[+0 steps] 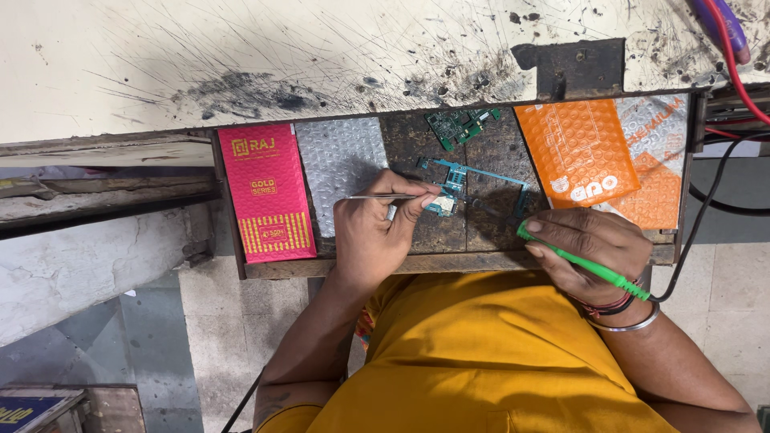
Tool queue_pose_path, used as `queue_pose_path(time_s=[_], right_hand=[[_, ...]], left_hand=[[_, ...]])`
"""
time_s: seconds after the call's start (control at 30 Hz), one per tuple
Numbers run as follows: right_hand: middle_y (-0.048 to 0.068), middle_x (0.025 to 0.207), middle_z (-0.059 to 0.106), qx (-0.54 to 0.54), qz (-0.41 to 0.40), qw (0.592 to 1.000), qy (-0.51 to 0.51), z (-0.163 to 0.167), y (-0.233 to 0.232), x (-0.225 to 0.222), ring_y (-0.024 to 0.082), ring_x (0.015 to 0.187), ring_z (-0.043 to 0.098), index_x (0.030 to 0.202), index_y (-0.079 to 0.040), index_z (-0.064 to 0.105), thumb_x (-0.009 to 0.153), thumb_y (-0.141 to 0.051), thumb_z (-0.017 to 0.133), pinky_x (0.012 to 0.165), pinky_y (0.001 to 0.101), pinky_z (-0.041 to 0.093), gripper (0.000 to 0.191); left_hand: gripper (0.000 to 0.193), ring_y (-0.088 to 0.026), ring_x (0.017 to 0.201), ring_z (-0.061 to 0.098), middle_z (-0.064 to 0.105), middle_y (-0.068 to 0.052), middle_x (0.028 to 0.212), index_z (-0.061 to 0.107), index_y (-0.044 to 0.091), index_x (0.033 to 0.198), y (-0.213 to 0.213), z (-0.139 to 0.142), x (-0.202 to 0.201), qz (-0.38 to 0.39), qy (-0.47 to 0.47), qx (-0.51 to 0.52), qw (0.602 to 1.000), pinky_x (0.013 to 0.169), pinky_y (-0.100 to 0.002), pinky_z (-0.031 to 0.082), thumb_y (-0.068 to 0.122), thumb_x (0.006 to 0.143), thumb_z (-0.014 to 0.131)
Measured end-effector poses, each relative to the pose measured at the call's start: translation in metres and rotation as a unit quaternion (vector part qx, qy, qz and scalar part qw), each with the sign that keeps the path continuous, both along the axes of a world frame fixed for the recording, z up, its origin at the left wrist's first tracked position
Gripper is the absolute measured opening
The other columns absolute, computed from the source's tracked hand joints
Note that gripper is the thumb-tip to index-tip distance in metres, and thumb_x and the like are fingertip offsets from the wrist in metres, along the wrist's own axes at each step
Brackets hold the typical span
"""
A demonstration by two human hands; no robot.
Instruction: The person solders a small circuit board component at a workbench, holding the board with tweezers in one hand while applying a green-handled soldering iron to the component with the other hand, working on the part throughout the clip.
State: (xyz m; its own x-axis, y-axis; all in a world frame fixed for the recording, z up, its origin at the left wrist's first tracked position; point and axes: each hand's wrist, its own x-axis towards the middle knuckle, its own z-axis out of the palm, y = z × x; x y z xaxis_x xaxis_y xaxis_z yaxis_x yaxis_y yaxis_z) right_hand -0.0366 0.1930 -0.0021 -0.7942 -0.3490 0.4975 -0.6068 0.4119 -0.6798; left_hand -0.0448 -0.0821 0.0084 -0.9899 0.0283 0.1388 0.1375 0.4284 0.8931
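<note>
Both hands gripped tools: left hand (377, 232) pinched tweezers (383, 196) on teal circuit board (446, 200); right hand (589, 244) (3 o'clock) clasped green soldering iron (581, 263).

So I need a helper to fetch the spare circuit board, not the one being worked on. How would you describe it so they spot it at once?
Find the dark wooden tray under the scratched pale worktop. Between the clear bubble-wrap pouch and the orange bubble pouch, at the tray's far edge, lies the small green circuit board. It lies alone, untouched, beyond the blue-green board near the left hand.

Teal circuit board (449, 186) flat on wooden tray (481, 240)
</note>
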Motion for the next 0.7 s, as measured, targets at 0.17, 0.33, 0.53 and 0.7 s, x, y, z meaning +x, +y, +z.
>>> queue_pose_path(time_s=[0.17,0.33,0.53,0.7], right_hand=[[0.013,0.096,0.076,0.012,0.001,1.0,0.007,-0.0006,0.0011,0.0011,0.024,0.085,0.076,0.104,-0.004,0.075,0.082,-0.008,0.086,0.072,0.0307,0.058,0.025],[0.014,0.096,0.075,0.017,0.001,1.0,0.008,-0.0014,0.0026,0.0023,0.025,0.086,0.076,0.105,-0.004,0.075,0.082,-0.008,0.086,0.073,0.0315,0.058,0.026],[0.014,0.091,0.075,-0.021,-0.004,1.0,-0.004,-0.0053,-0.0008,0.0014,0.023,0.083,0.077,0.104,-0.001,0.074,0.087,-0.006,0.082,0.069,0.0282,0.059,0.019],[0.014,0.091,0.075,-0.009,-0.008,1.0,-0.015,-0.0019,-0.0018,0.003,0.024,0.082,0.076,0.104,-0.001,0.075,0.088,-0.006,0.081,0.069,0.0283,0.058,0.018]], left_hand=[[0.01,-0.013,0.087,0.08,0.08,-0.004,0.096,0.067,0.007,0.097,-0.0003,-0.001,-0.0005,-0.004,0.009,-0.002,1.0,0.071,-0.027,0.063,0.014,0.099,0.074],[0.011,-0.012,0.087,0.08,0.08,-0.004,0.095,0.067,0.007,0.097,0.0011,-0.0024,-0.0004,-0.007,0.015,0.002,1.0,0.07,-0.027,0.063,0.016,0.099,0.074],[0.011,-0.012,0.086,0.08,0.081,-0.003,0.094,0.068,0.008,0.097,-0.0003,-0.0038,0.0004,-0.003,0.004,-0.001,1.0,0.069,-0.026,0.063,0.017,0.1,0.073],[0.011,-0.012,0.086,0.08,0.081,-0.003,0.095,0.068,0.009,0.097,-0.0017,-0.0027,0.0019,-0.001,0.007,-0.004,1.0,0.07,-0.027,0.063,0.018,0.1,0.073]])
